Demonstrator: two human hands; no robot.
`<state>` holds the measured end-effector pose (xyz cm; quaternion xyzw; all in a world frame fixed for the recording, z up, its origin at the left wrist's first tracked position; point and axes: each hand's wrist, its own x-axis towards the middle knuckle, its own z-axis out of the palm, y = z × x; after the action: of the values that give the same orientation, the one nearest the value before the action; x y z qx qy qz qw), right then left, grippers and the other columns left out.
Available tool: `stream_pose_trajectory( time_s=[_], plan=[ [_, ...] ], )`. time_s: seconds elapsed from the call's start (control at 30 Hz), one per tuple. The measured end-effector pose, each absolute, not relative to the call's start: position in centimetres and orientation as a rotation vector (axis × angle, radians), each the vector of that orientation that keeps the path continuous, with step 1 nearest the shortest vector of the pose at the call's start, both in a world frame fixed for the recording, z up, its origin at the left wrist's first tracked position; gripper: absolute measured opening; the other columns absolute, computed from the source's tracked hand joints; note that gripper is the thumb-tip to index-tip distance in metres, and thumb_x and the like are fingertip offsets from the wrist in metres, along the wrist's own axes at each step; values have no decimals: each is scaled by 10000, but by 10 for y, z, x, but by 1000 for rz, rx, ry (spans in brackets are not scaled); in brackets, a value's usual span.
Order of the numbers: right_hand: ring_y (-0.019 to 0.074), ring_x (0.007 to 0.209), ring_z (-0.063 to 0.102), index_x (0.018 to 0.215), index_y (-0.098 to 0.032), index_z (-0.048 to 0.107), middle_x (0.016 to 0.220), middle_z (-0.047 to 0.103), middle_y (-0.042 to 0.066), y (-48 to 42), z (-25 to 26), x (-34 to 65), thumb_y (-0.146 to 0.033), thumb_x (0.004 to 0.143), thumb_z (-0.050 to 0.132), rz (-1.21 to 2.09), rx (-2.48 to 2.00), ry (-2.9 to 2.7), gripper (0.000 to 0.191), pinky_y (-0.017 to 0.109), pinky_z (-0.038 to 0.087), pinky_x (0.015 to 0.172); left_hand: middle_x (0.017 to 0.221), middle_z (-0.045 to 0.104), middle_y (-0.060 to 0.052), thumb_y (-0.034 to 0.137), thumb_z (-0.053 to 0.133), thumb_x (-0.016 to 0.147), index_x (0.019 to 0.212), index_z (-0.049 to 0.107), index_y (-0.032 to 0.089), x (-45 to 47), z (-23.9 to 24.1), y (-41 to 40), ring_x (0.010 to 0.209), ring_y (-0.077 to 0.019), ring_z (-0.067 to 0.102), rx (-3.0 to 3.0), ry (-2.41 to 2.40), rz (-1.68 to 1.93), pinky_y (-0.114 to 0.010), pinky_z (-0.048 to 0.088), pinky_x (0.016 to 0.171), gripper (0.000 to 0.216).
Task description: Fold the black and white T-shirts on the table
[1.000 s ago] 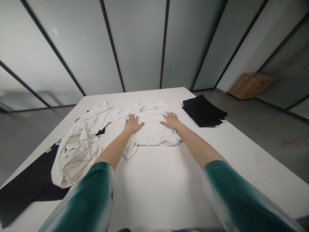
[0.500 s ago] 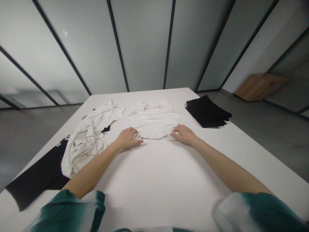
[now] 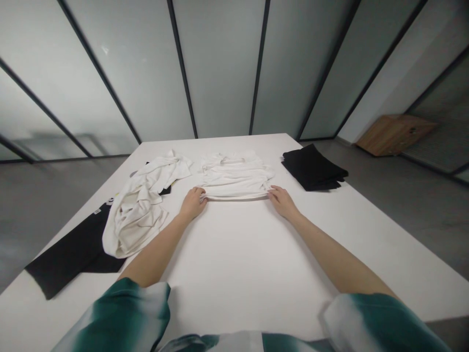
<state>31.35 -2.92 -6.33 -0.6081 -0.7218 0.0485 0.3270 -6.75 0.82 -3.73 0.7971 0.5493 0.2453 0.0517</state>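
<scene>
A white shirt [image 3: 234, 176] lies partly folded at the middle of the white table [image 3: 242, 264]. My left hand [image 3: 192, 203] pinches its near left corner and my right hand [image 3: 281, 201] pinches its near right corner. Between them the near hem is lifted and stretched into a straight edge a little above the tabletop. Both forearms reach forward from green and white sleeves.
A crumpled white garment [image 3: 141, 208] lies to the left on top of a black garment [image 3: 69, 254] spread at the table's left edge. A folded black stack [image 3: 313, 168] sits at the far right. Glass walls stand behind; a wooden box [image 3: 395, 132] rests on the floor.
My hands slid from lying flat on the shirt's middle back to its near edge, gripped the two near corners, and lifted the hem forward over the shirt.
</scene>
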Motion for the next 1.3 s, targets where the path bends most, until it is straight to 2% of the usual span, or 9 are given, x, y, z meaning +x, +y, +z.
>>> stream_pose_trajectory(
  time_s=[0.2,0.33,0.43,0.53,0.67,0.8,0.97,1.17,1.3],
  plan=[
    [215,855,625,929,-191,605,931,691,91,-31,-57,318,-422,937,376,461,-1585,-1570,325,362,506,802,736,656,-9,354,466,870,979,599,204,-70,-31,7,645,-167,608,2014,1659,867,-280,473,659,228],
    [236,899,601,911,-192,636,954,666,92,-39,-47,313,-409,865,522,366,-1567,-1833,249,373,478,846,649,617,3,429,466,849,887,622,193,-73,-30,7,595,-159,556,1982,1648,887,-263,420,589,285],
    [262,1015,569,1037,-186,682,1069,646,116,-43,-42,307,-318,838,572,192,-1564,-2118,263,389,435,937,627,593,9,432,451,849,868,620,195,-73,-28,8,592,-157,533,2008,1674,886,-266,395,590,291],
    [254,1029,566,1149,-165,675,1101,637,130,-42,-42,307,-176,840,491,109,-1666,-2163,360,363,427,939,607,568,21,500,482,844,873,609,200,-71,-26,6,583,-158,526,2022,1689,822,-273,396,597,326],
    [249,899,583,1109,-136,696,920,669,108,-39,-42,317,-240,825,508,87,-1813,-2018,356,348,436,849,748,626,-15,558,671,696,901,612,195,-71,-24,4,710,-192,582,2262,1559,631,-302,456,686,421],
    [198,662,527,1002,-148,719,654,602,21,-36,-42,330,-358,785,499,342,-1788,-1781,374,307,418,661,973,668,-94,368,621,730,953,633,178,-72,-25,5,935,-244,609,2470,1416,577,-361,480,876,294],
    [169,570,459,897,-160,694,586,511,-17,-34,-39,339,-411,686,496,559,-1602,-1320,383,280,357,553,1110,671,-121,184,497,748,1004,659,177,-77,-27,9,1091,-261,590,2415,1581,626,-393,451,995,302],
    [149,554,436,763,-200,599,596,487,-26,-39,-22,337,-325,606,484,376,-1446,-907,232,269,347,539,1052,703,-88,210,448,756,1043,644,167,-81,-14,5,989,-237,631,2167,1783,962,-361,478,938,350],
    [136,508,393,703,-200,610,557,470,-25,-54,4,334,-281,604,486,231,-1395,-946,178,268,310,502,879,699,-48,238,463,721,913,648,193,-84,13,-3,881,-215,631,2210,1687,1054,-330,489,886,270]
  ],
)
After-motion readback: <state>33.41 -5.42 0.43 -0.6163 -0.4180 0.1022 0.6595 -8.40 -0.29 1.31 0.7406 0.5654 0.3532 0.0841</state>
